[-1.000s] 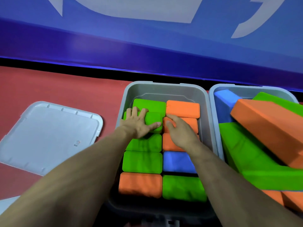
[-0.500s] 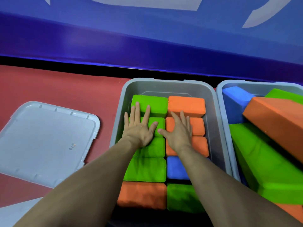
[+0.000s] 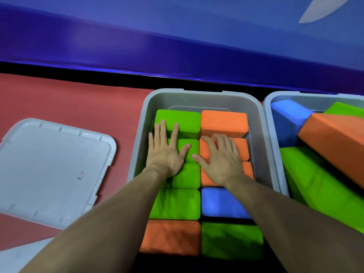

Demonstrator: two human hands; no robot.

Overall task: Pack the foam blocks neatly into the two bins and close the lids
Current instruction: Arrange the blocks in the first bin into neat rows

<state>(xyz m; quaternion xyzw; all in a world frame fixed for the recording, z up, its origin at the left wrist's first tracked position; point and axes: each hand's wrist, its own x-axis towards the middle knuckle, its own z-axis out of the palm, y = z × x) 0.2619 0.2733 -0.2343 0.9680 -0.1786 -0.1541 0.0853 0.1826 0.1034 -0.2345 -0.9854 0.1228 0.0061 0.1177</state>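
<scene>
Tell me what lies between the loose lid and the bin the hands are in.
In the head view, only a strip of bare red floor separates the lid from the bin; nothing rests on it.

Two grey bins stand side by side: the middle bin and a second bin just right of it. The middle bin holds ten foam blocks in two columns: five green, four orange, one blue. The second bin shows four larger blocks: two green, one orange, one blue. One lid lies left of the middle bin.
</scene>
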